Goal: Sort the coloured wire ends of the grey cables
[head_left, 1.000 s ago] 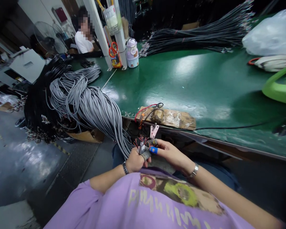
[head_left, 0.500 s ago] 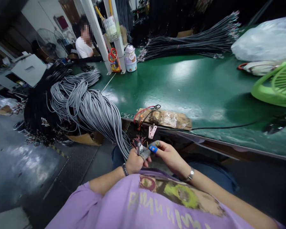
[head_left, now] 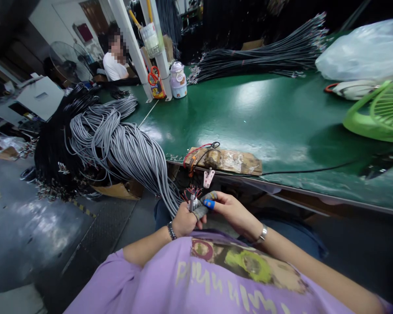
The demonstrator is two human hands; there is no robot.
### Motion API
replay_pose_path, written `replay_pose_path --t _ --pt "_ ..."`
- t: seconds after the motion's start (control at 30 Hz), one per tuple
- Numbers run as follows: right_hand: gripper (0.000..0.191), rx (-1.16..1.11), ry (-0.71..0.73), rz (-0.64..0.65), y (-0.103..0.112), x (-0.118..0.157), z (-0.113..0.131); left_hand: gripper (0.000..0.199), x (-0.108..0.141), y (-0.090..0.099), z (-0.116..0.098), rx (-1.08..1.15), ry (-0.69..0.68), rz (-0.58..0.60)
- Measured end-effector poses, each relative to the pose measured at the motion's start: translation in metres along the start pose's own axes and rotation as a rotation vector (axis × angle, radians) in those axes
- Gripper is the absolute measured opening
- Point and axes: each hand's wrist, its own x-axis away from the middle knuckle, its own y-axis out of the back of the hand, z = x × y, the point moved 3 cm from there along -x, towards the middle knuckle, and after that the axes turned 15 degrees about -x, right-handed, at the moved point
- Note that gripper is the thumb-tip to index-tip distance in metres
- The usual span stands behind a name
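Note:
My left hand (head_left: 185, 219) is closed around the ends of several grey cables (head_left: 168, 187), which hang over from the big bundle on the left. Thin coloured wires (head_left: 193, 191) fan out from the stripped cable ends above that fist. Against it, my right hand (head_left: 227, 209) pinches at the wires, with grey wrapping on a finger and blue tape on the thumb; what sits between its fingertips is too small to make out. A pink clip (head_left: 208, 178) hangs at the table edge just above both hands.
A wooden board (head_left: 229, 161) with red and black leads lies on the green table (head_left: 255, 113) edge. Black cables (head_left: 255, 61), a plastic bag (head_left: 363, 52) and a green fan (head_left: 380, 109) are farther back. A cup (head_left: 178, 80) stands by the post; a person (head_left: 114, 63) sits beyond.
My right fingers have shifted slightly at the wires beside my left fist. My left hand keeps its hold on the cables, and the view has tilted a little.

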Motion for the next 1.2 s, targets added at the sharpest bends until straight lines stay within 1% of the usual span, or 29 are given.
replay_pose_path --t 0.2,0.33,0.4,0.53,0.6,0.63,0.7,0.77,0.83,0.9,1.0,1.2 --pt "0.036 0.023 0.064 -0.123 -0.001 0.002 -0.007 0.052 -0.002 0.0 0.004 0.024 0.012 -0.057" --pt "0.036 -0.001 0.084 -0.21 -0.002 0.002 -0.008 0.05 -0.005 -0.002 0.008 0.08 0.008 -0.076" --pt "0.035 -0.07 0.084 -0.246 0.001 0.001 -0.006 0.048 -0.005 -0.002 0.01 0.125 0.012 -0.076" --pt "0.035 -0.307 0.103 -0.292 0.016 -0.007 0.002 0.043 -0.003 0.0 0.007 0.215 0.027 -0.044" --pt "0.039 -0.381 0.051 -0.286 0.022 -0.014 0.005 0.041 -0.002 0.001 0.001 0.267 0.035 -0.011" --pt "0.042 -0.402 0.008 -0.263 0.023 -0.017 0.007 0.04 -0.002 0.001 -0.002 0.295 0.039 0.006" --pt "0.047 -0.409 -0.063 -0.177 0.022 -0.026 0.01 0.039 -0.003 0.001 -0.008 0.349 0.046 0.031" --pt "0.047 -0.38 -0.07 -0.095 0.017 -0.033 0.015 0.04 -0.006 0.0 -0.013 0.393 0.041 0.042" --pt "0.046 -0.348 -0.058 -0.064 0.012 -0.038 0.019 0.041 -0.01 0.0 -0.018 0.421 0.033 0.038" --pt "0.046 -0.361 -0.073 -0.067 0.008 -0.042 0.02 0.042 -0.013 -0.001 -0.021 0.432 0.03 0.032" --pt "0.045 -0.453 -0.091 -0.096 0.004 -0.044 0.018 0.044 -0.017 -0.002 -0.024 0.439 0.039 0.032" --pt "0.039 -0.595 -0.011 -0.126 0.0 -0.048 0.017 0.042 -0.019 -0.003 -0.022 0.448 0.041 0.02"
